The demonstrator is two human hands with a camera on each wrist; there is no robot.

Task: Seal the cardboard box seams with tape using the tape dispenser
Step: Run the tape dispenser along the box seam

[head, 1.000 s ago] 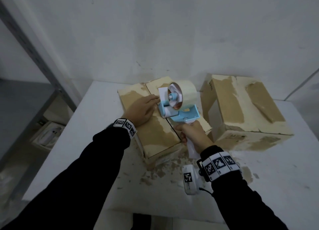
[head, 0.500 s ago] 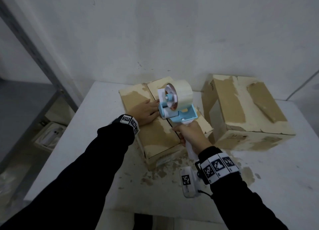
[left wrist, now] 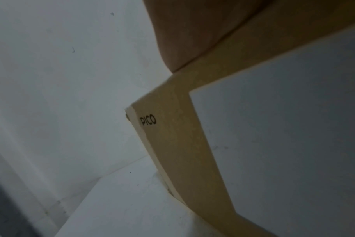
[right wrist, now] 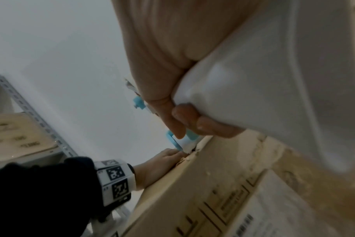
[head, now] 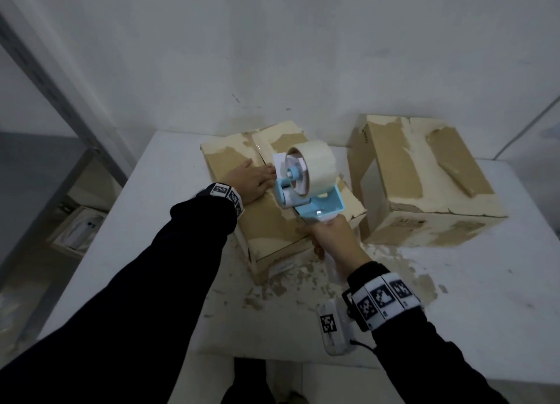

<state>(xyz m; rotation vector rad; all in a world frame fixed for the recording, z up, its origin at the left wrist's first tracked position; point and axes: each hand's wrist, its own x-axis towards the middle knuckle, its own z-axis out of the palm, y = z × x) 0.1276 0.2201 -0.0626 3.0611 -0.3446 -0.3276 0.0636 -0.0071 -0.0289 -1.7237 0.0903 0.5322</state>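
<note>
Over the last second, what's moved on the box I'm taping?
The tape dispenser, gripped at its handle by the right hand, has slid a little farther along the box seam toward the wall. The left hand shifted with it, staying flat on the lid beside the dispenser. The second box hasn't moved.

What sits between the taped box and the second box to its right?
Only a narrow strip of white table shows between the near box and the second box, in the head view.

Both dark-sleeved arms reach forward, the left hand (head: 253,181) lying palm-down with straight fingers pointing right, the right hand (head: 335,240) fisted around a handle, fingers (right wrist: 195,121) wrapped under it, both wrists wearing marker bands.
</note>
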